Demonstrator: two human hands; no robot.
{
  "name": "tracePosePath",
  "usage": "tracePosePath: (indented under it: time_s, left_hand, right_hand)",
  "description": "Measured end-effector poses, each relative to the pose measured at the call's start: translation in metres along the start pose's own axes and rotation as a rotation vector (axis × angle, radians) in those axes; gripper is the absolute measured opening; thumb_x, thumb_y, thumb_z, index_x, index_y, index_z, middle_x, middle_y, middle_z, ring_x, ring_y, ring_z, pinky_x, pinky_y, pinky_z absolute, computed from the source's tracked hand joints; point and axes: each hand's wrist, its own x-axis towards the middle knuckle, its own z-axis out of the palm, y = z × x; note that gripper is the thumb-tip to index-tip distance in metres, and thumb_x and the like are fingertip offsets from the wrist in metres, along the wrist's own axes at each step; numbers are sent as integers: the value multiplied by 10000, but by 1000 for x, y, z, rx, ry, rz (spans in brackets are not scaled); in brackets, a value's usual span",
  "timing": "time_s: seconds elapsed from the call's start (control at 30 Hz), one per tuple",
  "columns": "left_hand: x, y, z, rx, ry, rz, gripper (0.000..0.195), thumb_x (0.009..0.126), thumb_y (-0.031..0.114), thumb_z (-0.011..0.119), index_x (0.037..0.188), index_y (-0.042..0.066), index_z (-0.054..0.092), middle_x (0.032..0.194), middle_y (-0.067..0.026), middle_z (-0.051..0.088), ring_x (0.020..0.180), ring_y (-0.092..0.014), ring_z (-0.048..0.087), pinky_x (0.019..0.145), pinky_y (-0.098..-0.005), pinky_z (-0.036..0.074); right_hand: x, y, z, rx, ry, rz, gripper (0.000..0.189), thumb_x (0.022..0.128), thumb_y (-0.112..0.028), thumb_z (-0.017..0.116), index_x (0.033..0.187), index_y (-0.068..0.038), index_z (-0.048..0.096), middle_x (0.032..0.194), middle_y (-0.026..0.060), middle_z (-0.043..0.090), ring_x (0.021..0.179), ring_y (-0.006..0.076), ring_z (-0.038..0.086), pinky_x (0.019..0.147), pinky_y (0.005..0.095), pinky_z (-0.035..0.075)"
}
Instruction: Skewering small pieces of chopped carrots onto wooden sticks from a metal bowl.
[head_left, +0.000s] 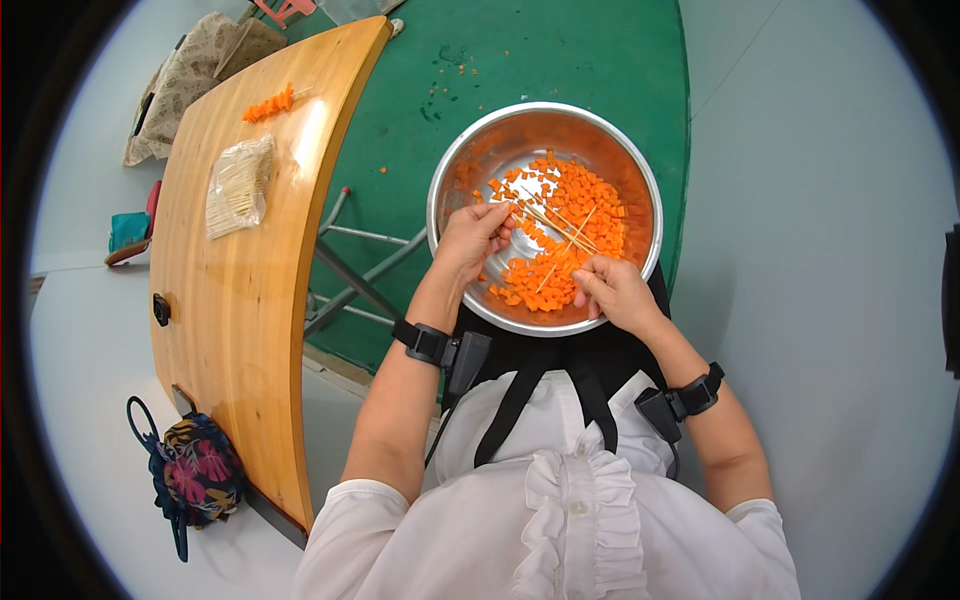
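Observation:
A wide stainless steel bowl (540, 331) rests on the person's lap with many orange cubes (585, 195), which look like diced carrot, spread inside. Several thin wooden skewers (553, 223) lie crossed over the cubes. My left hand (480, 232) is above the bowl's left side, fingertips pinched on a small orange cube. At the lower right of the bowl is my right hand (611, 291), thumb and fingers close together near the cubes; whether something is between them is hidden.
The wooden table (247, 300) at the left holds a clear bag of wooden skewers (240, 187) and skewered orange pieces (268, 105). A floral bag (196, 469) hangs at its near end. Metal table legs (360, 281) stand beside the bowl. Orange bits lie on the green floor (420, 45).

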Motion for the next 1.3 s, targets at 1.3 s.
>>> tracePosePath:
  time_s: [1.3]
  left_hand:
    - [-3,-38,2,1460,18,275,279,727,13,548,1003,32,583,779,-132,586,757,-318,592,681,-383,470]
  right_hand:
    - [0,6,4,-95,395,-96,192,862,-136,515,753,22,510,578,109,589,482,155,588,441,264,452]
